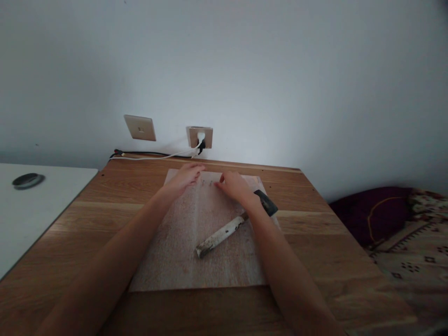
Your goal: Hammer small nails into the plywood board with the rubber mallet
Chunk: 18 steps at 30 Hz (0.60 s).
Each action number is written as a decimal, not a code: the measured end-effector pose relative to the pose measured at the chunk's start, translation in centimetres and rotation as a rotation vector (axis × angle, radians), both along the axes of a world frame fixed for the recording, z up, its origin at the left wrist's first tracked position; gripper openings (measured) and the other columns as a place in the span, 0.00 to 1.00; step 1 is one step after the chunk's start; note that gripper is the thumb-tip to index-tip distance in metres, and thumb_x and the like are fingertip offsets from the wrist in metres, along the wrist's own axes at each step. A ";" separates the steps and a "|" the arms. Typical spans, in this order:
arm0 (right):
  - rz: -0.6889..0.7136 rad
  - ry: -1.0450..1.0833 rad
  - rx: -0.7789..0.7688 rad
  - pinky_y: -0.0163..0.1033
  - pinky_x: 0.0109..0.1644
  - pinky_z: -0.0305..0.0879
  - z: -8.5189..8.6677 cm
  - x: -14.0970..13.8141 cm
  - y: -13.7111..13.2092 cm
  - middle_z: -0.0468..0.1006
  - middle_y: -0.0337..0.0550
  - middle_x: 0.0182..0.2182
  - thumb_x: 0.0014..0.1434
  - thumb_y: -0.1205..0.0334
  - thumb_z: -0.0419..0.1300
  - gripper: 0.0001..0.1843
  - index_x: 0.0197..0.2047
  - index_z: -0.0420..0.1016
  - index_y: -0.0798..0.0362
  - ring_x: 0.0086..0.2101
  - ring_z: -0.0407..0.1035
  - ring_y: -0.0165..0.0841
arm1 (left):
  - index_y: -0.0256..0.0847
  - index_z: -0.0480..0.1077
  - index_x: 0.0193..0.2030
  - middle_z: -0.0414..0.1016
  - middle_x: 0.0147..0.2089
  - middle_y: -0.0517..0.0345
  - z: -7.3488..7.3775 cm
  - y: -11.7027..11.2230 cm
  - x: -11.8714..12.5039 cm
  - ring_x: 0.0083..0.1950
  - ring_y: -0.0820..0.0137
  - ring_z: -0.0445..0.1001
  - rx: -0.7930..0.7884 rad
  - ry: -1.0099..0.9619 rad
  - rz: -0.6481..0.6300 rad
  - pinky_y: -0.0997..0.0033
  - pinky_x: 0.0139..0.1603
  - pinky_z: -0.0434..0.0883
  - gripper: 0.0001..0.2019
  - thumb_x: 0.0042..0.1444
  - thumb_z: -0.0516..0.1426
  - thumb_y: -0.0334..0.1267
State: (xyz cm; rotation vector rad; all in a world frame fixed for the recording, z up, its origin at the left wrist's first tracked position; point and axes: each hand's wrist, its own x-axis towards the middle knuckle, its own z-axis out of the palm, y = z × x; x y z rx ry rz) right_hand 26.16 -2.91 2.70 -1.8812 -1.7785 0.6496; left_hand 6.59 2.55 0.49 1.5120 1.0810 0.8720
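Note:
A thin, pale, whitish wooden board [175, 247] lies flat in front of me. Near its far edge, two small thin nails [211, 183] appear to stand upright, side by side. Just left of them is my left hand [187, 177], its fingers stretched out over the board. On their other side is my right hand [234, 185], fingers bent and thumb apart from the index finger, with nothing visible between them. A hammer [222, 235] with a worn white handle rests diagonally on the board. My right forearm hides part of it near the dark head.
Under the board is a wooden tabletop [308, 261] against a wall. White and black cables [150, 157] run along its back edge to a wall socket [206, 137]. To the left, a white surface [42, 210] holds a dark round object [27, 179]. Patterned fabric [416, 261] lies at right.

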 end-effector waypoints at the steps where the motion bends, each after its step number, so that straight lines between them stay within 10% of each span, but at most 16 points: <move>1: 0.010 -0.015 -0.006 0.51 0.62 0.67 -0.1 0.0 0.0 0.85 0.60 0.43 0.59 0.69 0.69 0.06 0.31 0.77 0.53 0.55 0.75 0.52 | 0.40 0.77 0.35 0.74 0.28 0.58 -0.1 0.0 0.0 0.30 0.69 0.70 0.066 0.091 0.002 0.71 0.30 0.64 0.08 0.59 0.60 0.41; 6: 0.039 0.098 0.079 0.42 0.51 0.70 0.7 -0.1 0.5 0.80 0.46 0.32 0.62 0.68 0.63 0.06 0.32 0.74 0.51 0.42 0.76 0.40 | 0.42 0.81 0.35 0.80 0.31 0.56 -0.5 -0.2 -0.4 0.38 0.60 0.78 0.322 0.502 -0.041 0.65 0.41 0.70 0.05 0.50 0.64 0.36; 12: 0.010 0.355 0.147 0.33 0.21 0.55 2.1 -0.1 1.2 0.58 0.29 0.20 0.72 0.55 0.46 0.18 0.29 0.61 0.46 0.17 0.51 0.29 | 0.44 0.80 0.34 0.84 0.35 0.51 -0.5 -1.2 -0.4 0.43 0.56 0.81 0.441 0.670 -0.070 0.62 0.46 0.71 0.04 0.55 0.63 0.33; 18: 0.005 0.129 0.153 0.37 0.38 0.70 0.9 -1.1 0.7 0.77 0.43 0.27 0.71 0.55 0.55 0.17 0.29 0.69 0.49 0.32 0.74 0.35 | 0.43 0.72 0.29 0.80 0.33 0.48 -0.4 -2.2 0.6 0.43 0.54 0.79 0.408 0.597 0.023 0.59 0.47 0.70 0.06 0.57 0.61 0.36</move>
